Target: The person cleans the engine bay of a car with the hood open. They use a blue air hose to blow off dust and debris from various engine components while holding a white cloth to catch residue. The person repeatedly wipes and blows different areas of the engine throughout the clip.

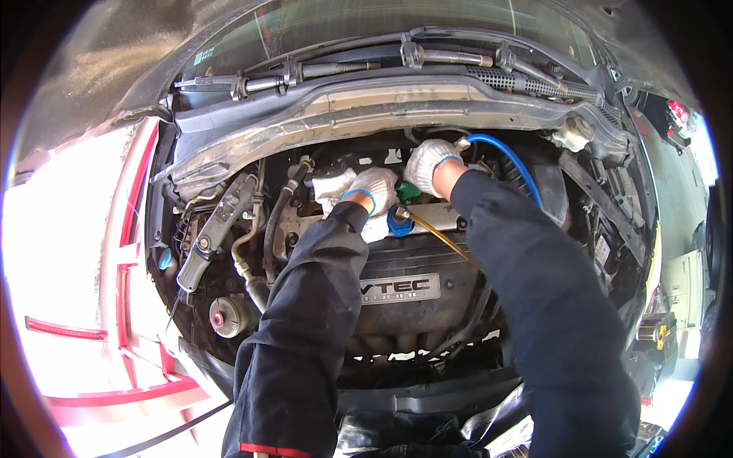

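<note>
The left hand [374,186], in a white knit glove with a blue-edged cuff, is just beyond the engine cover [405,324], against what looks like a crumpled white cloth [330,189]; its fingers are hidden, so I cannot tell whether they close on it. The right hand [432,163], gloved alike, is also beyond the cover, farther right, and curls downward; its fingertips are out of sight, and I cannot tell what they hold. Between the hands a small green thing [408,191] shows, and nearer the cover's far edge sits a blue cap [399,222], an amber tube [447,238] slanting from it over the cover. A blue hose [513,162] arches from just beside the right hand to the right of the cover. The cover's surface is dark and dull, with a pale badge [401,288] on it. Left of the cover, a grey elongated tool [217,233] lies slantwise. Beyond the cover runs a dusty cowl [366,111], with the windscreen [366,27] behind. Out in the room, a red frame [130,282] stands far left of the cover against glaring light; far to its right, a pale cabinet [683,286] stands on a grey floor [670,200].
</note>
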`<state>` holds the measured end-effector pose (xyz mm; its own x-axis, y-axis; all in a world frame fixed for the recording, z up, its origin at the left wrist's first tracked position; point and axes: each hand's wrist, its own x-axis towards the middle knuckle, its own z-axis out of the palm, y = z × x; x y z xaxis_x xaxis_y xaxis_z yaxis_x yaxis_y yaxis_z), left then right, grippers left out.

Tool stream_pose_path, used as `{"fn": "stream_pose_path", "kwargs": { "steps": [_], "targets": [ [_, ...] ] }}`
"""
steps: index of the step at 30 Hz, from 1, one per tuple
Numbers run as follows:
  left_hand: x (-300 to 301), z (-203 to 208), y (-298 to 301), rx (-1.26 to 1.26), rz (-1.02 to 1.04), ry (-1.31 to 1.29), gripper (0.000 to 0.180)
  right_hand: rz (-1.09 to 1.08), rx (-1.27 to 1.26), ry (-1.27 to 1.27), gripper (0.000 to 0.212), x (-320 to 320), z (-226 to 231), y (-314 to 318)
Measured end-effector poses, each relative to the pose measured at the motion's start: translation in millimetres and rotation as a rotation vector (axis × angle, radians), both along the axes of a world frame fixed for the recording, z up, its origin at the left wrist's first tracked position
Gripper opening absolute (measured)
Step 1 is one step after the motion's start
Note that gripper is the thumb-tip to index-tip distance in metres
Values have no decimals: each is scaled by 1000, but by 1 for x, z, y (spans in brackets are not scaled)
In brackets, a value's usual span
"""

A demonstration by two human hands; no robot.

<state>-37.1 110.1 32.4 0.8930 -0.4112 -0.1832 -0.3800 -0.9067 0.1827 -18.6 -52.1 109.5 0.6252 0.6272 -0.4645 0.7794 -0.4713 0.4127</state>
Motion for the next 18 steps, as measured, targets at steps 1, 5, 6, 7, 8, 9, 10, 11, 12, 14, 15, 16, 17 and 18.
{"fn": "stream_pose_path", "kwargs": {
  "steps": [1,5,6,7,8,9,10,11,12,14,15,16,17,18],
  "targets": [
    [0,-2,1,-18,-35,-29,47,-7,-4,0,27,1,0,1],
    [3,-9,3,-15,50,61,53,34,23,-155,28,3,-2,3],
    [5,-11,2,36,44,24,54,13,-2,-59,28,3,-3,5],
    [5,-13,4,-1,16,1,52,-29,-30,-37,29,5,-3,4],
    [6,-15,3,8,-30,-15,51,-54,14,-37,30,5,-4,4],
    [7,-16,3,17,-64,-38,50,-72,-1,42,30,6,-3,3],
    [6,-17,4,11,-73,-80,49,-124,81,38,31,4,-4,3],
    [7,-17,3,44,-73,-72,49,-21,52,-41,29,4,-4,1],
    [6,-17,3,94,-59,-42,49,-14,32,-55,29,3,-4,1],
    [4,-17,4,2,21,-57,49,-18,42,-55,26,-1,-4,0],
    [5,-16,4,-25,2,-66,49,-84,-9,-19,25,-3,-3,0],
    [4,-16,4,-43,-13,-68,49,-86,90,-57,25,-4,-2,-2],
    [4,-16,4,-56,-20,-66,49,-112,115,-8,26,-4,1,1],
    [3,-16,4,-23,39,-40,45,-84,94,-15,27,-4,5,2]
  ]
}}
